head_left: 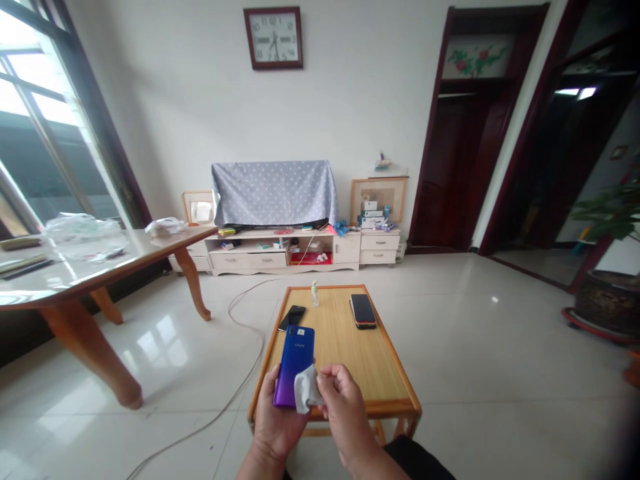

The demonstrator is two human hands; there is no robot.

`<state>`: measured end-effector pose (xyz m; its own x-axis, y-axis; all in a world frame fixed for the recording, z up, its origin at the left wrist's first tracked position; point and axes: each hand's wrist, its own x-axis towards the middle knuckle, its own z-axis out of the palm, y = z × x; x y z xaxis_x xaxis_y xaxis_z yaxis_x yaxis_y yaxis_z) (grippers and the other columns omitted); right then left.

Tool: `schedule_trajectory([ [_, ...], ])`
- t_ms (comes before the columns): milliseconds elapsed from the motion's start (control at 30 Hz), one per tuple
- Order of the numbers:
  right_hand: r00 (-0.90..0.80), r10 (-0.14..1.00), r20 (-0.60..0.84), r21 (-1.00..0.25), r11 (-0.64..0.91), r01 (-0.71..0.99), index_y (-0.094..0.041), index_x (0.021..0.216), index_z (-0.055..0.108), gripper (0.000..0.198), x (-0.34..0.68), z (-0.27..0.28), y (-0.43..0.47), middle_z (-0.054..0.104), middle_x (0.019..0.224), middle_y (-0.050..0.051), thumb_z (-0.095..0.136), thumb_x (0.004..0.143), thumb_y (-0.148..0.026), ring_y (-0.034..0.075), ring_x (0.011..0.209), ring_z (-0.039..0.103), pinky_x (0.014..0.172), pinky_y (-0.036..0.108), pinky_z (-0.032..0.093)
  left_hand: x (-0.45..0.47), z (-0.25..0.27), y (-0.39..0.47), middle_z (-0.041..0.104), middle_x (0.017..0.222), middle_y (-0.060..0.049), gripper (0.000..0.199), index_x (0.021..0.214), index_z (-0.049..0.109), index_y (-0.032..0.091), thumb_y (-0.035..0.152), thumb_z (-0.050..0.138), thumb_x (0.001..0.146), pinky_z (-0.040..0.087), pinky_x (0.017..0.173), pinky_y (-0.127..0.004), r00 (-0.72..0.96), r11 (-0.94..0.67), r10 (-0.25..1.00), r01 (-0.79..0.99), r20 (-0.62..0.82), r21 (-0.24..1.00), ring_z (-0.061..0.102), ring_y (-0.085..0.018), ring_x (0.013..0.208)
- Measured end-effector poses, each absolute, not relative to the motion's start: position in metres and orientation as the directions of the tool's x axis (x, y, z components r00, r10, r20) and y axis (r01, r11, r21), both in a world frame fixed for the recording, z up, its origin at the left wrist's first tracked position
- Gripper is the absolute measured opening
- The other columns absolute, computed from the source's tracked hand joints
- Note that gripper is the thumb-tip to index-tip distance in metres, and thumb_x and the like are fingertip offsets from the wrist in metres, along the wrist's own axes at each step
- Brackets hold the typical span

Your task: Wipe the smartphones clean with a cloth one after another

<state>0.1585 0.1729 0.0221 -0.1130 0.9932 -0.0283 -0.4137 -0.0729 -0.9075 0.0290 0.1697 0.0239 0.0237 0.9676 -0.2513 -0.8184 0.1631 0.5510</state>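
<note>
A blue-to-purple smartphone (pixel 294 360) rests in my left hand (pixel 277 423), its back with the camera turned up and a small white sticker near the top. My left fingers wrap around its lower edges. Between the thumb and fingers of my right hand (pixel 345 407) is a pale grey cleaning cloth (pixel 306 390), which lies over the phone's lower right part. Beyond the phone, a black smartphone (pixel 293 318) lies on the small wooden table (pixel 345 360). A small clear spray bottle (pixel 315 294) with a pale green top stands near the table's far edge.
A stack of phones (pixel 363 311) lies at the table's far right. To the left stands a larger wooden table (pixel 100 267) with plastic bags on it. A cable (pixel 235 393) runs across the tiled floor. A white TV cabinet (pixel 285 260) lines the back wall.
</note>
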Motion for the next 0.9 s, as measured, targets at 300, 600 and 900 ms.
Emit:
schedule_trajectory([
  [300,-0.488,0.862,-0.14,-0.765,-0.407,-0.499,-0.016,0.095,0.067,0.048,0.156,0.039,0.102,0.055,0.067,-0.002,0.077,0.08,-0.06,0.007,0.05,0.041,0.044,0.017,0.024,0.025,0.041,0.114,0.076,0.108,-0.019,0.05,0.116,0.068,0.008,0.048,0.064,0.085,0.057,0.094,-0.049,0.065,0.195,0.957,-0.865,-0.282,0.462,0.071,-0.037,0.106],
  [600,-0.563,0.823,-0.078,-0.769,-0.409,-0.491,-0.012,0.095,0.067,0.058,0.135,0.054,0.026,0.056,0.063,-0.001,0.082,0.071,-0.063,0.007,0.049,0.043,0.045,0.018,0.028,0.027,0.062,0.081,0.057,0.146,-0.012,0.068,0.151,0.041,0.023,0.06,0.048,0.095,0.033,0.119,-0.055,0.025,0.009,0.998,-0.957,0.052,0.291,0.043,-0.033,0.144],
  [900,-0.516,0.854,-0.068,-0.942,-0.226,-0.25,-0.016,0.096,0.059,0.068,0.151,0.054,-0.01,0.052,0.057,-0.006,0.077,0.067,-0.074,0.003,0.036,0.03,0.035,0.017,0.018,0.005,0.056,0.047,0.028,0.165,-0.015,0.088,0.16,0.02,0.017,0.074,0.029,0.093,0.011,0.126,-0.049,0.134,0.018,0.918,-0.954,0.374,0.298,0.018,-0.032,0.154],
])
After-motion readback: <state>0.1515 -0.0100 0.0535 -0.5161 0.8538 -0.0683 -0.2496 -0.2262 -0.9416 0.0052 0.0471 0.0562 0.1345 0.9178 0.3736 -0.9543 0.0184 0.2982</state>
